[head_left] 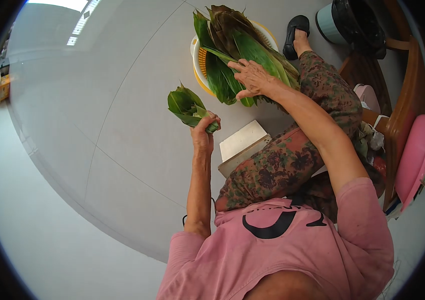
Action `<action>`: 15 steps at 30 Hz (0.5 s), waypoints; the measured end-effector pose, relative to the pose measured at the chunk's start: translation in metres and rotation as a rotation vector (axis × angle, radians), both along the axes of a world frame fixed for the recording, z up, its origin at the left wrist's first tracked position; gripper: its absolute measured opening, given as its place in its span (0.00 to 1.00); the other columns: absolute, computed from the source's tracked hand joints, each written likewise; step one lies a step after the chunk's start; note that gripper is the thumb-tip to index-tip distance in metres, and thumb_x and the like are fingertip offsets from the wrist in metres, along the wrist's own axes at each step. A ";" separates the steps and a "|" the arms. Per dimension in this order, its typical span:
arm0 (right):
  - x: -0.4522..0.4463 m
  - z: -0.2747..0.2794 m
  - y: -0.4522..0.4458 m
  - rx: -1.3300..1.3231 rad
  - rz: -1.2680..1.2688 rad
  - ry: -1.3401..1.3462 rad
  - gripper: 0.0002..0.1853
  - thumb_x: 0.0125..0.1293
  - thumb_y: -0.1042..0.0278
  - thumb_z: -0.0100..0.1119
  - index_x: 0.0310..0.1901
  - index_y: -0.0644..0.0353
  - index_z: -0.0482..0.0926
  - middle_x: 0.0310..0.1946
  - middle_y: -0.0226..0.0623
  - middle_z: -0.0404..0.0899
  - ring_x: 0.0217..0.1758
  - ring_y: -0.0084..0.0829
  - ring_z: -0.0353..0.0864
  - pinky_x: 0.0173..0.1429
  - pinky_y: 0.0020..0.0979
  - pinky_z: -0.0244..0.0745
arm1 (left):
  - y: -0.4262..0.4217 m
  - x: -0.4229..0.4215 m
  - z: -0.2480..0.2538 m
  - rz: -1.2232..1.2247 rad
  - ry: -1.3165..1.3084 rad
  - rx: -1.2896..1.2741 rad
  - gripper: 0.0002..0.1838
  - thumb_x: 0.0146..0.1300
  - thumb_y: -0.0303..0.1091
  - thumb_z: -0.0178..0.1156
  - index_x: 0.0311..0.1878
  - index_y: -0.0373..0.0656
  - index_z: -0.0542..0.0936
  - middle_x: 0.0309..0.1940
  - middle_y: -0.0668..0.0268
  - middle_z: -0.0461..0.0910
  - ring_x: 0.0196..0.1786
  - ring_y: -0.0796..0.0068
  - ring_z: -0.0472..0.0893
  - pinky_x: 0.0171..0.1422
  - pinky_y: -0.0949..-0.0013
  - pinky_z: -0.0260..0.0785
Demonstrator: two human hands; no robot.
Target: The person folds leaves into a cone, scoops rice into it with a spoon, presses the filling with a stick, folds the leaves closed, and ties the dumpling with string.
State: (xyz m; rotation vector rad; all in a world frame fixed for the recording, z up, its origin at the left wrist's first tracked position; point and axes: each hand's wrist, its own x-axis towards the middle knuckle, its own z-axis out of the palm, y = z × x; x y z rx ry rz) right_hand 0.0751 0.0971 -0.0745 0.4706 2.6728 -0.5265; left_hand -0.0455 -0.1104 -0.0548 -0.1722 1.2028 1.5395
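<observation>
My left hand (204,126) is closed around the base of a bundle of green leaves (185,104), whose tips fan out away from my wrist. To the right, my right hand (254,80) is spread with its fingers apart over a large pile of long leaves (267,52). It touches or hovers just above them; which one I cannot tell. Some leaves in the pile are green, others brownish and dark. They overhang a white and yellow basket (197,47), hiding most of it.
A pale rectangular block or box (244,142) lies on the grey tiled floor (122,125) by my leg. A bin with a black bag (327,24) stands at upper right, close to my shoe (296,35). Wooden furniture (403,110) and a pink basin (416,155) are at the right.
</observation>
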 end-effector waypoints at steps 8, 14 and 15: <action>-0.011 -0.002 -0.029 0.222 0.010 -0.231 0.29 0.48 0.52 0.60 0.49 0.64 0.73 0.65 0.36 0.51 0.65 0.43 0.53 0.62 0.54 0.54 | 0.002 -0.001 0.003 -0.016 0.006 0.030 0.06 0.47 0.25 0.56 0.30 0.36 0.72 0.22 0.62 0.73 0.25 0.72 0.74 0.27 0.70 0.65; 0.005 -0.012 -0.005 -0.151 -0.109 0.155 0.20 0.52 0.69 0.55 0.50 0.52 0.69 0.65 0.35 0.52 0.65 0.46 0.54 0.63 0.54 0.54 | -0.003 -0.002 -0.004 -0.031 0.015 0.005 0.05 0.50 0.29 0.55 0.30 0.38 0.72 0.22 0.63 0.74 0.25 0.72 0.72 0.31 0.72 0.64; 0.007 -0.014 -0.010 -0.110 -0.096 0.244 0.18 0.53 0.68 0.56 0.48 0.52 0.69 0.63 0.35 0.55 0.63 0.46 0.57 0.62 0.52 0.56 | -0.004 -0.001 -0.004 -0.027 0.009 0.003 0.05 0.50 0.29 0.55 0.30 0.38 0.72 0.22 0.63 0.74 0.25 0.72 0.72 0.31 0.72 0.65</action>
